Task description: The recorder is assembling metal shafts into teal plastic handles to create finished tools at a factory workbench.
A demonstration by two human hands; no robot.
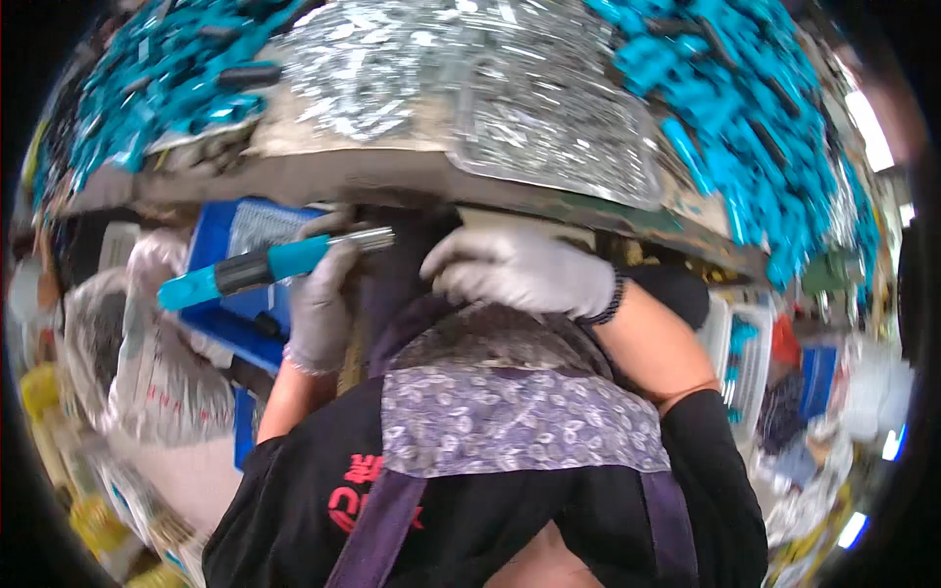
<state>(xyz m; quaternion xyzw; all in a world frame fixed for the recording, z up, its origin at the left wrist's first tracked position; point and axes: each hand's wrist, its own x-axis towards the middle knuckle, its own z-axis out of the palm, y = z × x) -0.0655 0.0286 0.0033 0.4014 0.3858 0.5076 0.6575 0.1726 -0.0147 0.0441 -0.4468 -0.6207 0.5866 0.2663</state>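
My left hand (323,309), in a grey-white work glove, is closed around a teal-and-black tool handle (240,272). The handle slants up to the right, and a short silvery metal shaft (368,238) sticks out past my fingers. To the right of that metal end hovers my right hand (524,272), gloved the same way, its fingers loosely bent and a little apart. Nothing shows in it, though its palm side is hidden. Both hands are above my lap, just short of the bench edge (323,176).
Silvery metal parts lie heaped on the bench, some in a clear tray (559,127). Teal handles pile up at left (176,88) and right (711,98). A blue crate (211,260) and a white sack (167,372) stand left; a white basket (750,367) stands right.
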